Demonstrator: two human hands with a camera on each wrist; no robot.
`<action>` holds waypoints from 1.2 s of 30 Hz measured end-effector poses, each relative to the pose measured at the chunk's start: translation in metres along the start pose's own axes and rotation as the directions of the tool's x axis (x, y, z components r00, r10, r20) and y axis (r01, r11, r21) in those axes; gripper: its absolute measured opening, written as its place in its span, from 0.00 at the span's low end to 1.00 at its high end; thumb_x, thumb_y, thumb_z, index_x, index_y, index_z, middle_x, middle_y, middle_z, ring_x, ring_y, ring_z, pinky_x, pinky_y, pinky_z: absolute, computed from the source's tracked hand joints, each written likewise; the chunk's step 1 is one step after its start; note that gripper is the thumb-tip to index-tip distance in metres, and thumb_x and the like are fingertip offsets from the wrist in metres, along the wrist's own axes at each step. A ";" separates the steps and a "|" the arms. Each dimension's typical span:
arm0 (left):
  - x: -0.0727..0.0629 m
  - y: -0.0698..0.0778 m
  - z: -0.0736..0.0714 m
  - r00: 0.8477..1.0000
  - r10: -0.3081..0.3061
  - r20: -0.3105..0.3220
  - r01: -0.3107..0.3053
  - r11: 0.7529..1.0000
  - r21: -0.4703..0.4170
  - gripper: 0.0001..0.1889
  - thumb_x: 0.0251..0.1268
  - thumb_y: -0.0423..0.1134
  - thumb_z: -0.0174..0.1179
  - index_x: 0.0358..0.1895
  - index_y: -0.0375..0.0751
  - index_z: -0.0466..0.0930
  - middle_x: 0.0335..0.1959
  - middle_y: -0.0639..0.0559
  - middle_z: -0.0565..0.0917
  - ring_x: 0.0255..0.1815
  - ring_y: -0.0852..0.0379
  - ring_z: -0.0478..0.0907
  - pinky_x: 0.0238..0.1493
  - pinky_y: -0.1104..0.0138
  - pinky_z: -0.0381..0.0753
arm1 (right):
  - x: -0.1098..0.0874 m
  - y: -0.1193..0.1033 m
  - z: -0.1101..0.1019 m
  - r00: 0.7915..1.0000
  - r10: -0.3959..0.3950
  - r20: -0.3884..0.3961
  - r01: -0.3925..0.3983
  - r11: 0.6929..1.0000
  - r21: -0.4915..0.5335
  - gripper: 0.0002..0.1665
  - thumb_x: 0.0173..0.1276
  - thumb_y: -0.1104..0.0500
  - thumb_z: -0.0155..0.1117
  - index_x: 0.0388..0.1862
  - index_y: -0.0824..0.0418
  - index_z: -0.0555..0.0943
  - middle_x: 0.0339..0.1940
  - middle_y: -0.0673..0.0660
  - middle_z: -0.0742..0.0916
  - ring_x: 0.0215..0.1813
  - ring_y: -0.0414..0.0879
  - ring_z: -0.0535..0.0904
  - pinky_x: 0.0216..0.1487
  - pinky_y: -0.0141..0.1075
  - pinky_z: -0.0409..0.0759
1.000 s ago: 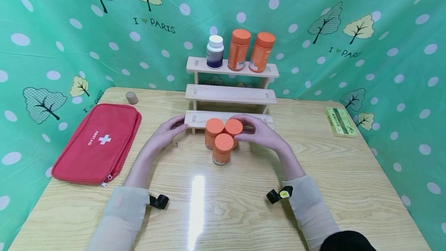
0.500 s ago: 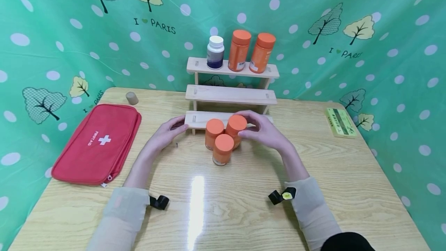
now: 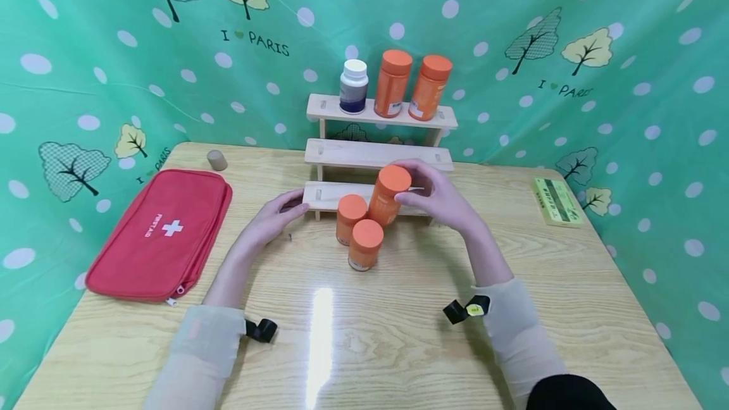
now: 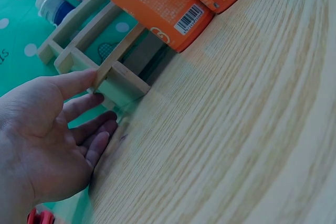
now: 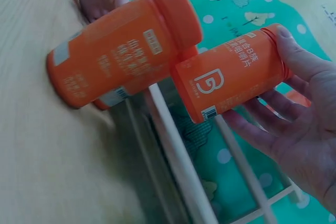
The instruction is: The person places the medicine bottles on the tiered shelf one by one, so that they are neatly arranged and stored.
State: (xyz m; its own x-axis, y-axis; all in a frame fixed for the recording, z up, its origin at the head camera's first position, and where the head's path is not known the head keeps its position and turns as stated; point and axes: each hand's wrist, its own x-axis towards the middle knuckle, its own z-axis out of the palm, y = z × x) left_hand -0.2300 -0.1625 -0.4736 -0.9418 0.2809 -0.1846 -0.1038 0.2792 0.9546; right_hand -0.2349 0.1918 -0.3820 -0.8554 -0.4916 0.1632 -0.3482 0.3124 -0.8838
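My right hand [image 3: 447, 201] grips an orange pill bottle [image 3: 387, 196] with an orange lid, thumb and fingers around its upper part. In the right wrist view this bottle [image 5: 226, 80] hangs tilted, off the table, in front of the wooden step rack [image 3: 378, 154]. My left hand [image 3: 272, 217] holds the left end of the rack's lowest step, thumb at the front edge; the left wrist view shows the thumb on the wood [image 4: 107, 72]. Two more orange bottles, one behind [image 3: 351, 217] and one in front [image 3: 365, 244], stand upright on the table before the rack.
On the rack's top step stand a white-capped bottle [image 3: 354, 86] and two orange bottles, left [image 3: 393, 84] and right [image 3: 429, 87]. A red first-aid pouch [image 3: 162, 233] lies left, a small grey cylinder [image 3: 216, 160] behind it. At the right lies a green box [image 3: 557, 201].
My right hand has lifted the orange bottle from beside the other two, up and slightly right, to the front of the lowest step. My left hand stays at the rack's end.
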 end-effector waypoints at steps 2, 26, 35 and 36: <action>0.001 0.000 0.000 1.000 -0.003 0.004 0.003 1.000 -0.001 0.37 0.78 0.51 0.57 0.82 0.42 0.56 0.82 0.38 0.61 0.83 0.39 0.57 0.84 0.47 0.55 | 0.004 -0.006 -0.003 1.000 -0.029 -0.011 0.029 0.999 -0.013 0.32 0.71 0.60 0.71 0.71 0.53 0.74 0.63 0.53 0.83 0.61 0.48 0.80 0.63 0.36 0.83; 0.000 0.000 0.000 1.000 -0.011 0.004 0.011 1.000 0.024 0.37 0.77 0.53 0.58 0.82 0.45 0.57 0.83 0.39 0.59 0.85 0.38 0.53 0.85 0.45 0.52 | 0.078 -0.061 -0.013 0.994 -0.081 -0.076 0.073 0.992 -0.105 0.29 0.71 0.57 0.71 0.70 0.54 0.75 0.63 0.54 0.83 0.60 0.46 0.80 0.65 0.46 0.81; 0.002 -0.003 -0.001 1.000 -0.005 0.002 0.005 1.000 0.030 0.37 0.78 0.52 0.57 0.82 0.43 0.56 0.82 0.38 0.60 0.84 0.38 0.54 0.84 0.46 0.54 | 0.104 -0.060 -0.006 0.997 -0.033 -0.072 0.023 0.991 -0.129 0.30 0.70 0.51 0.72 0.69 0.52 0.75 0.61 0.51 0.84 0.58 0.45 0.80 0.61 0.39 0.82; 0.002 -0.003 -0.001 1.000 -0.004 0.003 0.003 1.000 0.031 0.37 0.78 0.51 0.57 0.82 0.42 0.56 0.82 0.38 0.60 0.84 0.38 0.55 0.84 0.46 0.54 | 0.106 -0.061 -0.005 0.997 -0.026 -0.071 0.016 0.991 -0.133 0.31 0.70 0.51 0.72 0.70 0.52 0.75 0.62 0.51 0.84 0.58 0.45 0.80 0.62 0.39 0.82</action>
State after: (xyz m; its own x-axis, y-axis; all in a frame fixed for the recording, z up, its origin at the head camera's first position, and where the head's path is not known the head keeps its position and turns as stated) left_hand -0.2318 -0.1640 -0.4764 -0.9406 0.2823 -0.1885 -0.0971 0.3085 0.9462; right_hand -0.3067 0.1248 -0.3088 -0.8712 -0.4403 0.2172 -0.4102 0.4098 -0.8148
